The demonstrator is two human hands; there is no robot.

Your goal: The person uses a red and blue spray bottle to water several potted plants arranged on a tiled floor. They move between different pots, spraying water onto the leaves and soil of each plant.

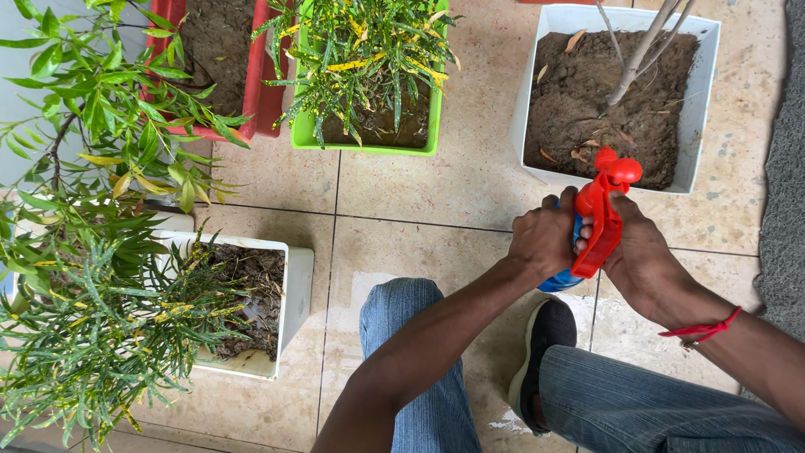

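A blue spray bottle (557, 281) with a red trigger head (605, 210) stands upright on the tiled floor between my knees. My left hand (543, 236) is wrapped around the bottle's neck and top. My right hand (641, 256) grips the red head from the right, and a red thread is tied at that wrist. The nozzle sits just in front of a white square pot (707, 109) filled with soil and a thin bare stem.
A green pot (364, 144) with a yellow-green plant and a red pot (262, 92) stand at the back. A white pot (295, 289) with a bushy plant is at the left. A grey mat (786, 184) lies along the right edge.
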